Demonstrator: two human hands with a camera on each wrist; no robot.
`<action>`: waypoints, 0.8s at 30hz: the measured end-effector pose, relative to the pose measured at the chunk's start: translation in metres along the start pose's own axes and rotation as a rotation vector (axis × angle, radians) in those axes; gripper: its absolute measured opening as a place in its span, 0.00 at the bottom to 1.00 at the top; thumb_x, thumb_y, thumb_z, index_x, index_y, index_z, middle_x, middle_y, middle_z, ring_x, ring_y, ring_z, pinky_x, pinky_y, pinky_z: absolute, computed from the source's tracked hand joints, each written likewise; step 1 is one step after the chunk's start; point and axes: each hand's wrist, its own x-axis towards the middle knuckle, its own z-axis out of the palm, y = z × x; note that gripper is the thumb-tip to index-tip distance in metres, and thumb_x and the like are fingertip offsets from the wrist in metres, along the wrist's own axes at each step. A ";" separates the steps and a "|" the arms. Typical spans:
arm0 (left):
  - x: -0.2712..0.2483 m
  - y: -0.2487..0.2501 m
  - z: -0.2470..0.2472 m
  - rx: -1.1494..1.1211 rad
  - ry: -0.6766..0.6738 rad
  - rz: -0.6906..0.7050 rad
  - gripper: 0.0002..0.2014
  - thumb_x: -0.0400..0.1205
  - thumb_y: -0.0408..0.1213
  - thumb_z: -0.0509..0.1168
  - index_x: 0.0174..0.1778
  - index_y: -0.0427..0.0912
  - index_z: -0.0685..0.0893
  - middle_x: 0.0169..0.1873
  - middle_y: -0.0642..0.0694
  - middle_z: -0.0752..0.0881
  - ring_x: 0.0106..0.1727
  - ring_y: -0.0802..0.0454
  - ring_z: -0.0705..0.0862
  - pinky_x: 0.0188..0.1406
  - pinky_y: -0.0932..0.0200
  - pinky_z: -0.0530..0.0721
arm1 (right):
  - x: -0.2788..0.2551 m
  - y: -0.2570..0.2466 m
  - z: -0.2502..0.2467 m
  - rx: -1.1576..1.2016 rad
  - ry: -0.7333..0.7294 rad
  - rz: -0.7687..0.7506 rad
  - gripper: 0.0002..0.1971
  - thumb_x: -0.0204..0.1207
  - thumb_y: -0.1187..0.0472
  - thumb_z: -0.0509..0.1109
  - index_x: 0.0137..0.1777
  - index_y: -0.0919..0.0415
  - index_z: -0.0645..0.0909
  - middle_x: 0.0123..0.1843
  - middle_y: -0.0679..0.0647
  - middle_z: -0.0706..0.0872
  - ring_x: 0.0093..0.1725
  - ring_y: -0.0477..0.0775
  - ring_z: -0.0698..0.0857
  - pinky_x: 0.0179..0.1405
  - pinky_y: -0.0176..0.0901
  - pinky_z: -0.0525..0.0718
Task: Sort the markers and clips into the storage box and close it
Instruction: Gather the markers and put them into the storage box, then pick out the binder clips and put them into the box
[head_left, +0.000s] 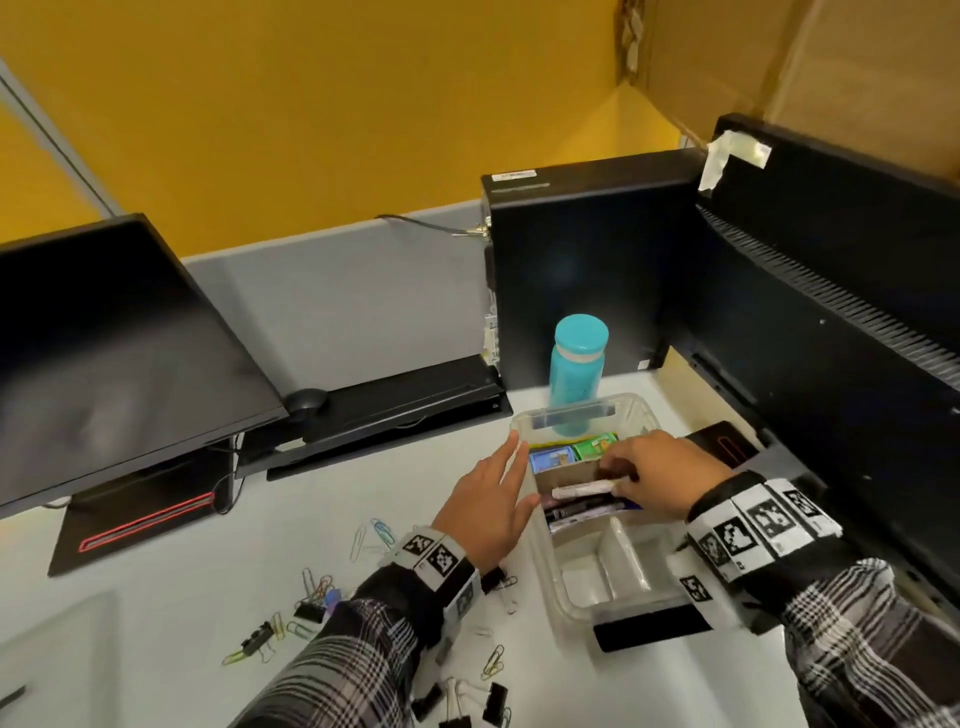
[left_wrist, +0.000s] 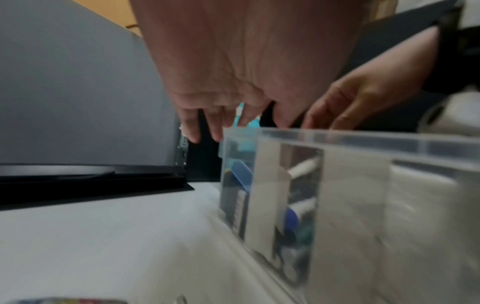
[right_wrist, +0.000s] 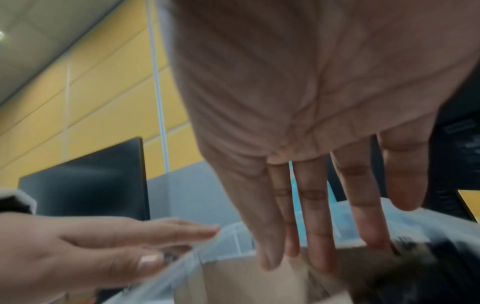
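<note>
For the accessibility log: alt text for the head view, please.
The right hand lays a white marker into a clear storage box while the left hand steadies its side; clips lie scattered on the desk.

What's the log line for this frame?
left hand: flat against storage box side | right hand: over marker compartment, white marker at fingertips | clips: loose on desk | box open
</note>
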 end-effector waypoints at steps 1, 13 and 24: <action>-0.001 -0.005 -0.008 -0.034 -0.010 0.007 0.30 0.86 0.54 0.44 0.84 0.48 0.48 0.84 0.51 0.47 0.82 0.51 0.56 0.79 0.55 0.58 | -0.003 0.001 -0.001 0.047 0.016 -0.003 0.10 0.76 0.51 0.65 0.56 0.41 0.81 0.57 0.48 0.86 0.58 0.53 0.81 0.60 0.50 0.80; -0.135 -0.134 -0.030 -0.098 0.150 -0.202 0.13 0.85 0.44 0.58 0.64 0.54 0.80 0.61 0.56 0.81 0.61 0.57 0.78 0.62 0.61 0.75 | -0.045 -0.107 0.057 0.443 0.322 -0.329 0.04 0.79 0.60 0.62 0.44 0.51 0.74 0.42 0.41 0.78 0.45 0.41 0.74 0.44 0.37 0.77; -0.194 -0.187 0.034 -0.069 0.020 -0.414 0.21 0.78 0.51 0.66 0.67 0.55 0.74 0.61 0.54 0.75 0.62 0.52 0.76 0.55 0.57 0.80 | 0.001 -0.195 0.183 0.141 -0.275 -0.138 0.26 0.77 0.52 0.66 0.70 0.62 0.65 0.70 0.61 0.71 0.65 0.61 0.75 0.55 0.50 0.76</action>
